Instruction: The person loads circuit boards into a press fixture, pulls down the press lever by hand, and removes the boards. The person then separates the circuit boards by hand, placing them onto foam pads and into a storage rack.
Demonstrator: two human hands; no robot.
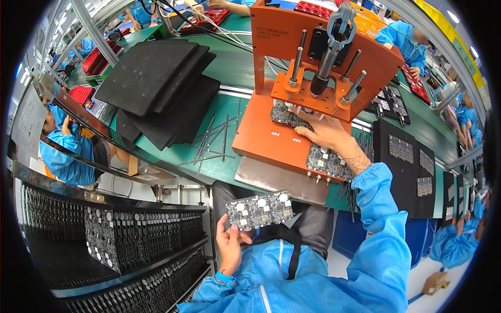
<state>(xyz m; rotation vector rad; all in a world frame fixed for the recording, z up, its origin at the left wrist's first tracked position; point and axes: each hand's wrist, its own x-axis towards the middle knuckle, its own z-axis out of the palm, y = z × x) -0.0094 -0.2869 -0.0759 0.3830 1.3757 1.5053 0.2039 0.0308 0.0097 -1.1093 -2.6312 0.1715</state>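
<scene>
My left hand (232,244) grips a dark circuit board panel (259,209) by its lower left edge, thumb on top. The panel is tilted above my lap, its round white parts facing up. My right hand (329,134) reaches under the raised plate of an orange press (245,140). Its thumb and fingers close on the right end of a second circuit board (284,113) on the press bed; the plate partly hides the fingertips. Another circuit board (326,160) lies on the front right of the press base, beneath my right wrist.
Black foam sheets (151,78) are stacked left of the press, with thin dark strips (214,141) scattered nearby. A rack (141,229) of upright boards stands at lower left. Small boards (401,148) lie on black mats at right. Several co-workers in blue sit around.
</scene>
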